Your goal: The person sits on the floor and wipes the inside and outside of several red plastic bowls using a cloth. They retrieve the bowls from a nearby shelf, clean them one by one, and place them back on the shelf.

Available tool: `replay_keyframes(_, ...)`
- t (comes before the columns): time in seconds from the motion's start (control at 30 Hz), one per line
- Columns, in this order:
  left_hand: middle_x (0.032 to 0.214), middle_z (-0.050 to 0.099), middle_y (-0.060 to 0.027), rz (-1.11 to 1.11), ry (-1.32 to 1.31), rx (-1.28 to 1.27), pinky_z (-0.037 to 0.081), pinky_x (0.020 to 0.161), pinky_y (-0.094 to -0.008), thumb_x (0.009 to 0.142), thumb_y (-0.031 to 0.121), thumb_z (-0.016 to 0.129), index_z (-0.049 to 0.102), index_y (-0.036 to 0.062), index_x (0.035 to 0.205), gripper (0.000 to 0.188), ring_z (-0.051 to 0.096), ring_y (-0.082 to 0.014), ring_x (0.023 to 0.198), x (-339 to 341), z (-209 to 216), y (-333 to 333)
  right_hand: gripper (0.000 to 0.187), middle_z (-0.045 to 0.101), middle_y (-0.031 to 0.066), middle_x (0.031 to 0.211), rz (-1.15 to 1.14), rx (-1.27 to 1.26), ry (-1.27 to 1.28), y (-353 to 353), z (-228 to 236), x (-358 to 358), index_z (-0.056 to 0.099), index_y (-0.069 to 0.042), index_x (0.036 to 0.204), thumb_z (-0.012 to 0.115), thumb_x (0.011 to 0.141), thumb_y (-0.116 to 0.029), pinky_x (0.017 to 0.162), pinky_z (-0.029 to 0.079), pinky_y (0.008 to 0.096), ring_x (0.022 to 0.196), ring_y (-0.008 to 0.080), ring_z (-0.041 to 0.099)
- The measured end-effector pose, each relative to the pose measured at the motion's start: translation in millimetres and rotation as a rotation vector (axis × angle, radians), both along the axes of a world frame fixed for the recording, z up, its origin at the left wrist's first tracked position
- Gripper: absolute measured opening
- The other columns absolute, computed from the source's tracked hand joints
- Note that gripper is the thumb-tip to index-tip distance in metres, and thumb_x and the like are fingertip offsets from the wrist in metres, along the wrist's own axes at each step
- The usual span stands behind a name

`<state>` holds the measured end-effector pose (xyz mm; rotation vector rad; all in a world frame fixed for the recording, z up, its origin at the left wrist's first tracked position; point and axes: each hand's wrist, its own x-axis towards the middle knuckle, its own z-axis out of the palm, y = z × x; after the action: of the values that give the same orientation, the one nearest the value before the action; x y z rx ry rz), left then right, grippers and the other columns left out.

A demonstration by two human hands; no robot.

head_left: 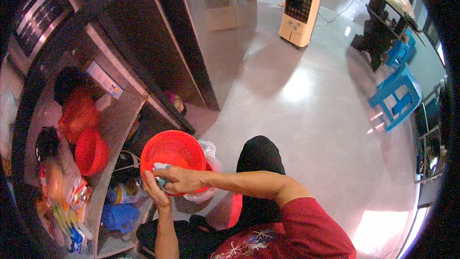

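Observation:
A round red plastic tub (176,144) is tilted toward me in front of the open cabinet. My left hand (157,192) is closed on its near left side, the fingers partly hidden. My right hand (184,180) reaches across and presses a white and teal cloth (162,167) against the tub's near rim. Partly covered by the tub, a clear plastic bag (209,149) and a second red container (209,168) show beyond its right side.
To the left, the open cabinet holds a red bowl (92,151), a blue plastic item (120,217) and several packets. A cooler on casters (301,9) stands farther off on the grey floor. Blue stools (396,97) stand at the right, near a table (388,0).

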<state>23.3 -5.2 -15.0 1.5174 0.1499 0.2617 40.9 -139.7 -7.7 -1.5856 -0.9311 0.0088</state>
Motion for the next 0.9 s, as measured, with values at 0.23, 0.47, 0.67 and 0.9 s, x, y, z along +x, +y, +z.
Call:
replay_keyframes(0.23, 0.123, 0.048, -0.0171, 0.099, -0.049, 0.038, 0.037, 0.093, -0.0368, 0.093, 0.037, 0.039, 0.04, -0.0028, 0.127, 0.052, 0.048, -0.0275, 0.109, 0, 27, -6, 0.048, 0.056, 0.0213, 0.087, 0.077, -0.42, -0.077, -29, 34, -15, 0.046, -0.004, 0.113, 0.057, 0.07, -0.02, 0.073, 0.046, 0.0446, 0.084, 0.0364, 0.056)
replay_keyframes(0.47, 0.127, 0.043, -0.0143, 0.096, -0.168, 0.117, 0.037, 0.095, -0.0375, 0.093, 0.028, 0.042, 0.037, 0.0021, 0.128, 0.044, 0.045, -0.0256, 0.113, 4, 34, -2, 0.027, 0.057, 0.0186, 0.092, -0.309, -0.652, -0.395, -44, -8, -10, 0.056, -0.01, 0.104, 0.05, 0.083, -0.026, 0.069, 0.05, 0.0476, 0.087, 0.0373, 0.057)
replay_keyframes(0.67, 0.122, 0.043, -0.0142, 0.215, -0.028, 0.341, 0.036, 0.093, -0.0354, 0.091, 0.021, 0.049, 0.036, 0.0017, 0.125, 0.042, 0.044, -0.0246, 0.11, 8, 25, 19, 0.026, 0.053, 0.0163, 0.104, -0.633, -0.648, -0.245, -70, -35, 26, 0.058, -0.013, 0.104, 0.055, 0.08, -0.021, 0.072, 0.05, 0.0413, 0.093, 0.0339, 0.053)
replay_keyframes(0.9, 0.114, 0.047, -0.0164, 0.283, 0.212, 0.378, 0.039, 0.088, -0.0349, 0.087, 0.024, 0.052, 0.037, 0.0007, 0.121, 0.044, 0.048, -0.0241, 0.102, 11, -49, 57, 0.028, 0.055, 0.0225, 0.088, -0.666, -0.681, -0.306, -96, 33, 20, 0.054, -0.01, 0.106, 0.051, 0.079, -0.011, 0.068, 0.051, 0.0462, 0.085, 0.0384, 0.056)
